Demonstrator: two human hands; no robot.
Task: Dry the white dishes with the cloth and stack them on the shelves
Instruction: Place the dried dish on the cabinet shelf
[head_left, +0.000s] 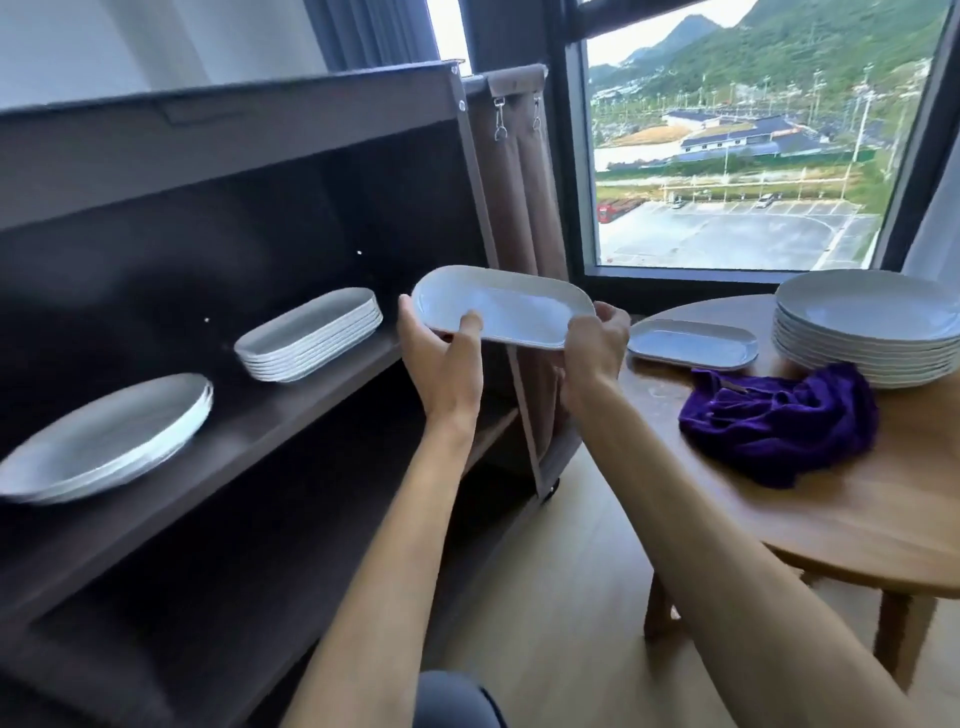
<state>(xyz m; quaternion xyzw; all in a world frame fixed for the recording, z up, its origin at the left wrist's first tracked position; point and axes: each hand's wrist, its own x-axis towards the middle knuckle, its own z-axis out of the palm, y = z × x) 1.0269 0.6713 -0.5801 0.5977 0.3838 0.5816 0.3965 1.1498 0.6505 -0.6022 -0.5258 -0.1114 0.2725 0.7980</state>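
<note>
Both hands hold a white oblong dish (511, 304) in the air, just right of the dark shelf unit (291, 405). My left hand (447, 358) grips its left end, thumb on the rim. My right hand (597, 343) grips its right end. On the shelf sit a stack of several oblong dishes (309, 335) and, further left, a small stack of round plates (109, 436). On the wooden table (841, 519) lie one oblong dish (693, 343), a tall stack of round plates (872, 325) and the crumpled purple cloth (779, 423).
A brown fabric panel on a wheeled frame (524, 291) stands between shelf and table. A large window (727, 156) is behind. Wooden floor (561, 597) shows between the shelf unit and the table. A lower shelf compartment (208, 571) is dark.
</note>
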